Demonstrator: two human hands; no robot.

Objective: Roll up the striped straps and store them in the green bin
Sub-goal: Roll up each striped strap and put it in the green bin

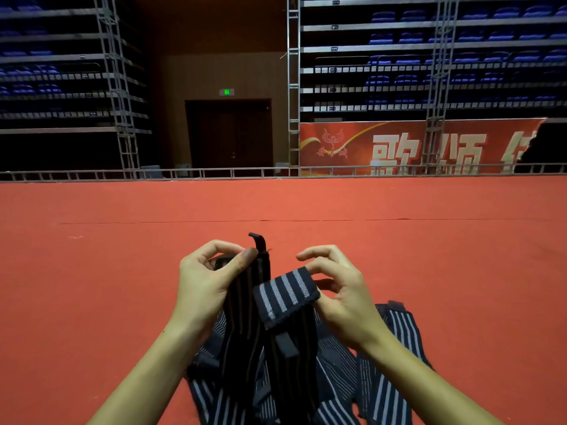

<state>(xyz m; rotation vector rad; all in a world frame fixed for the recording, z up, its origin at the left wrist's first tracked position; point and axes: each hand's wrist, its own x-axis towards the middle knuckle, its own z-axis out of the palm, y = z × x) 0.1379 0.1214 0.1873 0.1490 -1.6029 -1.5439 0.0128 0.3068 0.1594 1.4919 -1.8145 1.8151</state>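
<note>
I hold a dark strap with pale stripes up in front of me over a red floor. My left hand (208,280) pinches one end of the striped strap (245,302) between thumb and fingers, a black tab sticking up above it. My right hand (340,296) grips the folded-over other end (287,294), its grey stripes facing me. Below my wrists lies a pile of more striped straps (383,378) spread on the floor. No green bin is in view.
The red carpet (122,256) stretches ahead to a metal truss rail (214,173). Behind it stand tiers of blue seats, a dark double door (228,133) and a red banner (399,148).
</note>
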